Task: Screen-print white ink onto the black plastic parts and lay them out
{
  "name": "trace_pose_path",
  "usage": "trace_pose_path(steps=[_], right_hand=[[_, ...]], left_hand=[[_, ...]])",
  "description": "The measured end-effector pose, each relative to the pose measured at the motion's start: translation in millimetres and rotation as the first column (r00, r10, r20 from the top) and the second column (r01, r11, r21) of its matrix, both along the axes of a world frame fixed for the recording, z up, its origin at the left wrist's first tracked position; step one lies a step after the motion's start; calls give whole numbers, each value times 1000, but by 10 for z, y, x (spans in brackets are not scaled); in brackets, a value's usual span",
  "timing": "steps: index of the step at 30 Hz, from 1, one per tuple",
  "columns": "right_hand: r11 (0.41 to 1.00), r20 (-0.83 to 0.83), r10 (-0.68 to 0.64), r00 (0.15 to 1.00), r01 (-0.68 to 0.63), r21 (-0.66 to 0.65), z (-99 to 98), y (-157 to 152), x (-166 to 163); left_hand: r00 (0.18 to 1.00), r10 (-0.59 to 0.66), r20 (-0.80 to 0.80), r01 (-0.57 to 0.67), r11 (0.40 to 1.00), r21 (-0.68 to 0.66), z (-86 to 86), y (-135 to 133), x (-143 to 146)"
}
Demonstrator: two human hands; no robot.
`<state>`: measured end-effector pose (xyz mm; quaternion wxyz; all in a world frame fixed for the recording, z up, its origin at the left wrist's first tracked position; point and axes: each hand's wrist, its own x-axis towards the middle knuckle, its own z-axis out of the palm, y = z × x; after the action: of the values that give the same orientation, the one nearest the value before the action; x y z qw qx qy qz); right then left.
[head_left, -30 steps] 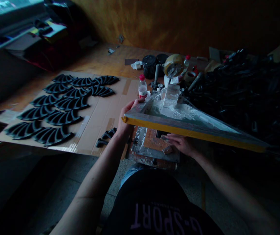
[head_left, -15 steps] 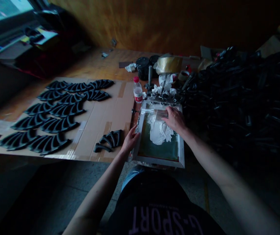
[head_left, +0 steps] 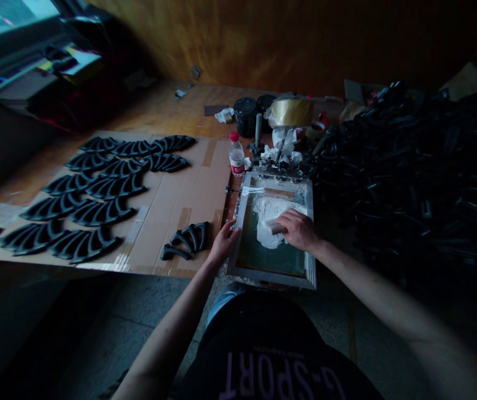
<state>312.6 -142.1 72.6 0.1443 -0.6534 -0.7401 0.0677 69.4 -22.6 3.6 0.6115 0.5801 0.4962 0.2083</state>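
Frame down, block into the paste

From where I stand, the frame [head_left: 271, 278] lies flat in front of the person; a second ago it was tipped up, its near edge raised. The right hand [head_left: 300, 229] has also shifted: half a second ago it was near the far end, and now it is about midway, over the near part of the white paste [head_left: 268, 212]. Its fingers are closed around a small block [head_left: 277, 226], pinching it at the paste. A brown strip [head_left: 279, 193] now shows in the far part of the frame.

The left hand [head_left: 225, 241] has stayed at the frame's left edge, fingers slightly bent; I cannot tell whether it grips or merely steadies. With the frame lowered and the block brought nearer the person, I'd judge that the paste is being drawn along the green screen [head_left: 269, 259], whose near part looks mostly uncoated.

To the left, black parts [head_left: 103, 212] sit in rows on cardboard [head_left: 171, 200]. A bottle [head_left: 237, 158] stands just beyond the frame's far left corner.
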Motion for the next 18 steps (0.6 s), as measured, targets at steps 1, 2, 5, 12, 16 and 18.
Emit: trace_pose_path(steps=[1, 2, 5, 12, 16, 18], right_hand=[[1000, 12, 7, 1000, -7, 26, -42, -32, -28], [999, 14, 44, 999, -44, 30, -77, -73, -55], [994, -42, 110, 993, -110, -2, -90, -114, -84], [933, -181, -333, 925, 352, 81, 396, 611, 374], [756, -249, -551, 796, 603, 255, 549, 528, 1039], [679, -331, -602, 727, 684, 267, 416, 321, 1274]], left_hand=[[1000, -6, 4, 6, 1000, -5, 6, -7, 2], [1000, -10, 8, 10, 1000, -10, 15, -14, 4], [1000, -6, 17, 6, 1000, -30, 75, -29, 11], [997, -33, 73, 37, 998, -58, 669, 12, -11], [990, -11, 144, 3, 999, 53, 1149, 121, 88], [958, 17, 287, -47, 994, 98, 1332, 215, 222]])
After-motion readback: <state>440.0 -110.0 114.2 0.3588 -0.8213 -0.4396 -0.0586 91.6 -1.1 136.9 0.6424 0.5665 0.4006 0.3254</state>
